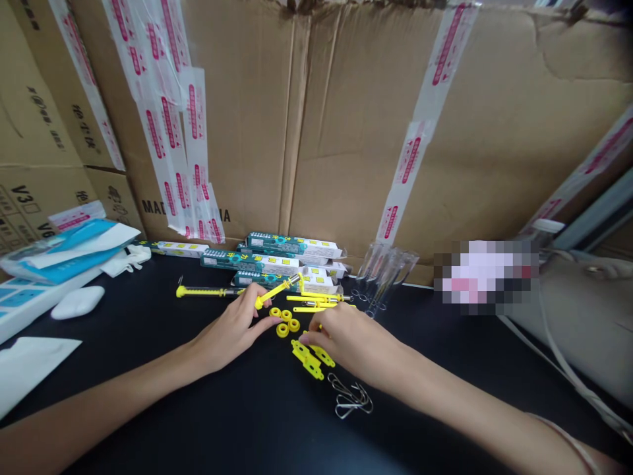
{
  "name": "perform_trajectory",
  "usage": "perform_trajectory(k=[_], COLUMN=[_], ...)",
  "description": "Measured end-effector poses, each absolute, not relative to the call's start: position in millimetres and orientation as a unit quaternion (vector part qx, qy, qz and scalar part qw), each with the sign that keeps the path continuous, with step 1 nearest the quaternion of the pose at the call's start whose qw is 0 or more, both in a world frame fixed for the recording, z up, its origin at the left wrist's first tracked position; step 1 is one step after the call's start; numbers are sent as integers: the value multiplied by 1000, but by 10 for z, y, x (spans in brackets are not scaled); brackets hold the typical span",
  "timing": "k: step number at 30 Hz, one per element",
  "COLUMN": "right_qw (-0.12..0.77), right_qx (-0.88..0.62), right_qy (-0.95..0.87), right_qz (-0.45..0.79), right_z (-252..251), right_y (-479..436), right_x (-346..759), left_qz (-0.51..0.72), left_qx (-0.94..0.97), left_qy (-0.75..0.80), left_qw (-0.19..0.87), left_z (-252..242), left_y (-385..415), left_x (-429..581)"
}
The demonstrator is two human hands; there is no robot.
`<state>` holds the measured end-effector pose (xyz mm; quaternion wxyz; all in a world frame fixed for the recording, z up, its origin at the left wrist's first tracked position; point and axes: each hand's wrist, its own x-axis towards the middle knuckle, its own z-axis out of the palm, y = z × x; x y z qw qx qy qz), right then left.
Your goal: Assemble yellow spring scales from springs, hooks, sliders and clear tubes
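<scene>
A packing storeroom or small warehouse corner: stacked cardboard cartons [356,119] with red-printed sealing tape [163,112] from nine to three o'clock, behind a black desk [123,323], printed retail boxes [271,260] piled at twelve o'clock.

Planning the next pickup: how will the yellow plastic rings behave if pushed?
The yellow rings look light and stiff, being apparently moulded plastic. Lying flat, they'd probably slide rather than roll, though on edge they could roll away.

Two hands [232,330], four yellow plastic rings [283,330], two yellow brackets [306,359]
</scene>
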<state>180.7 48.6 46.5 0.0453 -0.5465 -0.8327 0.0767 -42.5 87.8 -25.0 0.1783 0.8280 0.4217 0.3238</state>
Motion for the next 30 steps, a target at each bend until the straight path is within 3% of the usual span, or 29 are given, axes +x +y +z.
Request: perform_trajectory(k=[6, 21, 30], right_qw=[6, 4, 116], right_qx=[-553, -519, -554], right_qy=[-827, -842, -821], right_qz=[105, 149, 74], right_z=[446, 515, 393], right_y=[352, 23, 127], right_x=[1759, 1459, 1968], left_qz=[328, 326, 303], left_qx=[826, 823, 829], left_qy=[423, 422, 413], left_qw=[179, 196, 225], left_z=[-261, -249, -261], left_y=[882, 874, 876], left_x=[-432, -414, -433])
